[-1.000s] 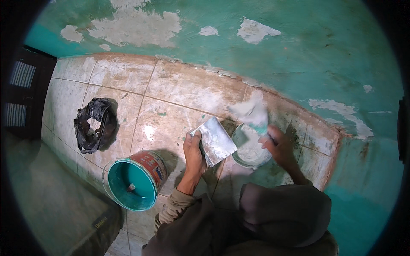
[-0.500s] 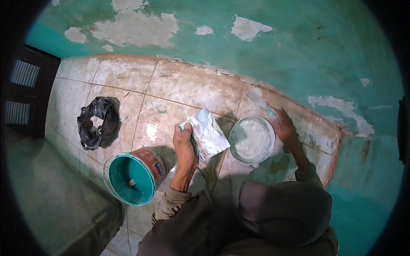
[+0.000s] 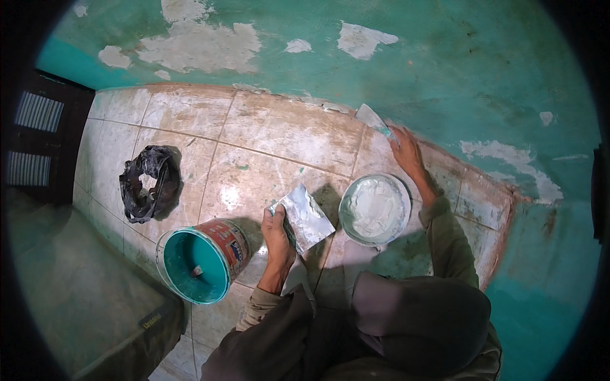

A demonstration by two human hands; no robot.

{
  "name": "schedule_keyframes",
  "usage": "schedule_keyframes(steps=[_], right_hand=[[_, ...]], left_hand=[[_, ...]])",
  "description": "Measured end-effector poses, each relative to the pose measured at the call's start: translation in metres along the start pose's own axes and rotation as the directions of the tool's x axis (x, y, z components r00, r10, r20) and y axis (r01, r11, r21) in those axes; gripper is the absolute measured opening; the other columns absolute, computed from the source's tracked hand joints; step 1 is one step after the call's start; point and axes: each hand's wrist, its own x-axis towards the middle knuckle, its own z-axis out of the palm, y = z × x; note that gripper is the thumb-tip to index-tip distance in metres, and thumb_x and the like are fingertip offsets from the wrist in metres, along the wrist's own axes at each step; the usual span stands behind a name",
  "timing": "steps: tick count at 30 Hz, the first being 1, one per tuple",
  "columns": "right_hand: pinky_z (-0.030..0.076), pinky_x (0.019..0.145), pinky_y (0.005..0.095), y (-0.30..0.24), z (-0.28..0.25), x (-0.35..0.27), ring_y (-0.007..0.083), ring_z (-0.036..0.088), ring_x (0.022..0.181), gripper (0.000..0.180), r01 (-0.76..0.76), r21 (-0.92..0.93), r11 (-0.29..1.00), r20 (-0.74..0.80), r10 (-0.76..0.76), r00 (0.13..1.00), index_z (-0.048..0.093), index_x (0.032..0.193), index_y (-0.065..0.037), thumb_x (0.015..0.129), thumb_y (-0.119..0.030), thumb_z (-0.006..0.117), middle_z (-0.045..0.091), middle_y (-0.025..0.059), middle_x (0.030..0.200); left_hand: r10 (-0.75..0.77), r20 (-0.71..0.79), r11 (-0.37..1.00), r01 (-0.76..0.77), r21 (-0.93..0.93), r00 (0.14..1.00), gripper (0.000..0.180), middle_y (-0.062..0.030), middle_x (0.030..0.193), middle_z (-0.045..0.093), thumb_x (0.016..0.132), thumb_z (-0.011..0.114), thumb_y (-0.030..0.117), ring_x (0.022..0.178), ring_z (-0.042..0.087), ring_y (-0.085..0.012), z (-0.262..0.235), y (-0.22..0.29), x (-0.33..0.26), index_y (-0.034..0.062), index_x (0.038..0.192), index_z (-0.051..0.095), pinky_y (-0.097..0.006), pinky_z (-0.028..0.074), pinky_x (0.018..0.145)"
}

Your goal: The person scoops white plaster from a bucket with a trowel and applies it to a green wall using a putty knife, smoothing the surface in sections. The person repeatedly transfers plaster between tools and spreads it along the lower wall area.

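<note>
My left hand grips a flat, square metal plate by its left edge, thumb on top; whitish smears cover its face. Stretched forward, my right hand is closed round the handle of a putty knife. The knife's pale blade is up against the bottom of the green wall, where it meets the floor; whether it touches cannot be made out. Between my arms a round bowl stands on the tiles, with white paste inside.
Left of my left hand stands a bucket, teal inside, with a small object in it. A crumpled black plastic bag lies beyond it. Pale patches mark the wall. A dark louvred panel and a covered bulky object bound the left side.
My right hand has carried the putty knife forward from beside the bowl to the wall's foot. The metal plate in my left hand has shifted slightly down and toward me.
</note>
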Motion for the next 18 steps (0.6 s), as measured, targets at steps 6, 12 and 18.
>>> schedule_keyframes(steps=[6,12,18], right_hand=[[0.045,0.095,0.0420,0.011,-0.010,-0.007,0.0372,0.055,0.112,0.038,-0.046,0.026,0.999,-0.027,0.046,0.999,0.057,0.125,-0.003,0.087,-0.009,0.055,0.057,0.0184,0.123],[0.045,0.095,0.0413,0.025,-0.017,-0.019,0.0374,0.054,0.112,0.040,-0.062,0.062,0.996,-0.053,0.065,0.996,0.057,0.126,-0.003,0.085,-0.004,0.054,0.057,0.0179,0.122],[0.046,0.093,0.0426,0.045,-0.025,-0.034,0.0386,0.055,0.111,0.042,-0.052,0.006,0.999,-0.105,0.053,0.993,0.057,0.126,-0.006,0.085,-0.002,0.055,0.057,0.0186,0.120]], left_hand=[[-0.002,0.030,1.000,0.002,0.008,1.000,0.025,-0.0081,0.106,0.062,0.098,0.054,0.015,0.093,0.060,-0.0154,0.001,-0.004,-0.002,-0.0009,0.117,0.050,-0.030,0.049,0.083],[-0.037,0.004,0.999,0.037,0.008,0.999,0.025,-0.0084,0.105,0.062,0.097,0.053,0.013,0.092,0.060,-0.0157,0.000,-0.008,-0.002,-0.0011,0.117,0.049,-0.030,0.049,0.082],[-0.031,0.003,1.000,0.031,0.002,1.000,0.022,-0.0079,0.102,0.062,0.097,0.053,0.012,0.089,0.060,-0.0155,-0.002,-0.011,-0.002,-0.0006,0.115,0.048,-0.030,0.049,0.080]])
